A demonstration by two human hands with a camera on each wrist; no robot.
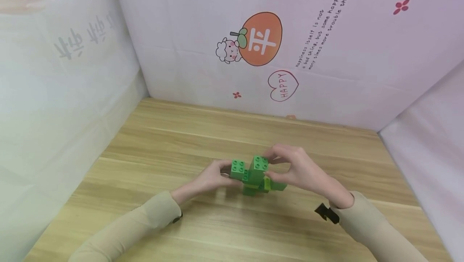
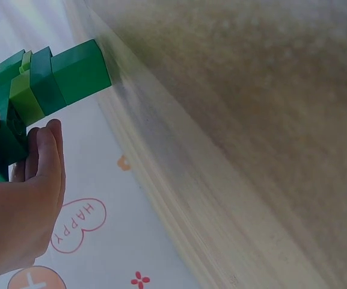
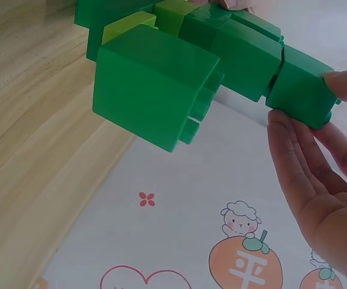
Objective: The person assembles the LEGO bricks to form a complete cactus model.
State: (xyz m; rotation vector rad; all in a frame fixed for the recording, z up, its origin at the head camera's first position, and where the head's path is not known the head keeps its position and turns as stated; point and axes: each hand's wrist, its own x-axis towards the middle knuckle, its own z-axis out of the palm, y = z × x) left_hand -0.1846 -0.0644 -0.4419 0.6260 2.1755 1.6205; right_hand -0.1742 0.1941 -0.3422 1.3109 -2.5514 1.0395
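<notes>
A build of chunky toy building bricks, dark green with a few lime green ones, stands over the table between both hands. My left hand grips it from the left, thumb and fingers around its left side. In the left wrist view the build's green end brick reaches down by the tabletop. My right hand pinches the topmost green brick between thumb and fingertips. A narrow dark seam shows between that brick and the one under it. Another green brick juts out sideways, studs showing.
The wood-grain table ends at a white printed backdrop at the rear. White sheets hang at the left and right. A black strap piece sits at the right cuff.
</notes>
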